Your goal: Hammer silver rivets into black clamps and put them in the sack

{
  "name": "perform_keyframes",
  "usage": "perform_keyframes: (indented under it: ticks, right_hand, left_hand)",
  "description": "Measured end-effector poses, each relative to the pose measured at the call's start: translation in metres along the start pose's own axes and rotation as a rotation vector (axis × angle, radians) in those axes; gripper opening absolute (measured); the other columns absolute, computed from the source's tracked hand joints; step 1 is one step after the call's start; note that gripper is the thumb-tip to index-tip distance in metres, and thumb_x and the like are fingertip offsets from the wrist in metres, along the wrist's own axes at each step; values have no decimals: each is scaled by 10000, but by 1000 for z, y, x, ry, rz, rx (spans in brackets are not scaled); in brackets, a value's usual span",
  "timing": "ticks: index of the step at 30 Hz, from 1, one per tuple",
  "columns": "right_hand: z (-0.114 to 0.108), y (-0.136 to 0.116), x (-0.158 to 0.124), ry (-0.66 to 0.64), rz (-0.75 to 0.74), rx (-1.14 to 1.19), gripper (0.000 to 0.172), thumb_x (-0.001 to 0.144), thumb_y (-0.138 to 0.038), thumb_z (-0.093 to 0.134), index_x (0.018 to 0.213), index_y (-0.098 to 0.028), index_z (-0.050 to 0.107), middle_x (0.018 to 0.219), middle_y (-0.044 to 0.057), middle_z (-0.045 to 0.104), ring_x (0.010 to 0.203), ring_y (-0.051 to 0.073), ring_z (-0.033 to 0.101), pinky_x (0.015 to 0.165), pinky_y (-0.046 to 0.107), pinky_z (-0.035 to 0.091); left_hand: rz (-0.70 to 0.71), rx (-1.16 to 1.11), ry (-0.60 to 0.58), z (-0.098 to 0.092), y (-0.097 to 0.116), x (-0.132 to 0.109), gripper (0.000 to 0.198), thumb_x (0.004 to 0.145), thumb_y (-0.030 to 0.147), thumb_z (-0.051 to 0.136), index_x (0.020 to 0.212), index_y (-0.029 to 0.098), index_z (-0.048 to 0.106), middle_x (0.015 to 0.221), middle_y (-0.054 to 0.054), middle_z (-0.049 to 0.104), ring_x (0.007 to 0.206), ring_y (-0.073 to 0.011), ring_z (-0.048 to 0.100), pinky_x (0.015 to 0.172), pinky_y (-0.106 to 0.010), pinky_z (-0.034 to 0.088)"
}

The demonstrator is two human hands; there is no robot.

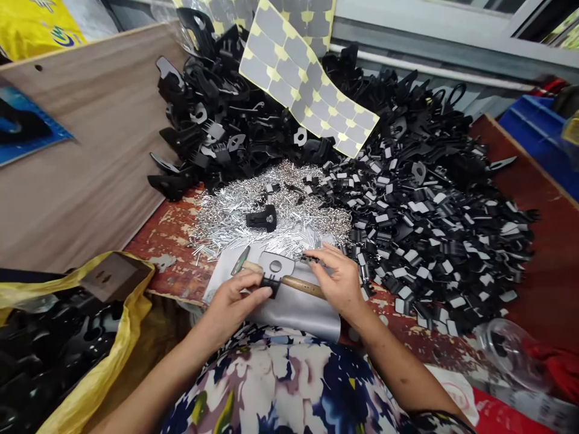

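Observation:
My left hand (242, 295) pinches a black plastic clip part (272, 282) between thumb and fingers. A grey flat piece with a round mark (277, 264) sticks up just above that part; whether the two are joined I cannot tell. My right hand (337, 280) is closed near the pin pile, its fingertips together around something small and dark that I cannot make out. Under both hands lies a hammer with a wooden handle (301, 286), partly hidden by the left fingers and the clip part. It rests on a shiny grey metal sheet (312, 319).
Beyond the sheet spreads a heap of thin metal pins (235, 211) with a black clip (261, 218) on top. Small black parts with grey pads (420, 241) are piled right, larger black parts (217, 108) behind. A sticker sheet (307, 84), wooden board (90, 138) and yellow sack (131, 307) surround them.

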State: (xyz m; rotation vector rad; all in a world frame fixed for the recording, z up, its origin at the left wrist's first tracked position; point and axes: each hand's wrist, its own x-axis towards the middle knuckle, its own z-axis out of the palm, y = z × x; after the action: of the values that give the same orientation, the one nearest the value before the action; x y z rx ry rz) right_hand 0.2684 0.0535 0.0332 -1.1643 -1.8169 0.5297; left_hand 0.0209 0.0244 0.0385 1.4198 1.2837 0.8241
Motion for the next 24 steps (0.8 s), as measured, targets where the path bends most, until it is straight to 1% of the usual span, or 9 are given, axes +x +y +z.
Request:
perform_keyframes:
  ticks: [2,4,7,9,11,16,19,22,24]
  right_hand:
    - [7,-3,4,13,2,47,228,930,-164,613,1047,-296,758,984,9,782,928,217,727,1157,565,411]
    - [15,-4,5,7,-4,55,237,916,-157,615,1025,-307,762,965,7,777,921,220,720,1179,597,372]
    - [22,-6,1,0,-18,62,262,903,-141,602,1017,-319,757,916,-5,766,879,216,708,1197,627,336]
    - [26,-8,-2,-4,-34,63,297,898,-126,581,1040,-323,752,901,-10,761,862,213,700,1205,643,317]
    - [28,-10,-5,-2,-51,53,332,899,-123,561,1072,-335,749,891,-11,758,844,216,694,1202,655,319]
    - [35,-17,-8,13,-65,21,392,916,-123,508,1121,-359,744,886,-6,747,880,226,693,1184,652,346]
    - [41,-21,-14,-48,8,130,397,916,-120,503,1160,-326,739,906,2,741,882,203,692,1155,574,412]
    - [48,-23,-24,-155,76,224,409,917,-130,507,1217,-306,722,962,10,761,895,189,702,1159,521,417]
    - [47,-23,-27,-237,75,256,408,924,-156,519,1261,-294,702,1065,25,775,980,197,708,1168,504,408]
  left_hand:
    - [5,-68,-27,14,5,7,317,841,472,705,662,212,675,867,-42,560,905,-234,561,852,-366,511]
    - [-31,-174,-39,24,11,12,317,814,488,734,670,206,705,979,-62,556,974,-242,561,819,-359,547]
    - [-122,-418,-47,35,17,14,290,766,486,789,730,201,742,1011,-57,551,899,-209,573,697,-314,578]
    - [-161,-534,-71,38,19,14,280,755,471,810,800,198,767,962,-45,571,822,-182,580,681,-306,584]
    - [-177,-577,-85,40,19,14,293,755,471,819,822,189,776,929,-43,589,780,-168,585,683,-304,588]
    - [-153,-557,-79,37,12,14,313,770,495,816,814,187,786,896,-41,586,766,-170,594,687,-307,598]
    - [-81,-432,-13,33,3,11,313,760,516,818,764,203,795,956,-73,595,916,-232,602,729,-327,611]
    - [-78,-318,31,27,-5,5,340,749,532,819,669,204,781,1190,-122,615,1183,-326,559,801,-347,614]
    - [-138,-297,10,21,-8,0,347,748,532,816,662,199,773,1411,-113,557,1230,-354,551,752,-338,618]
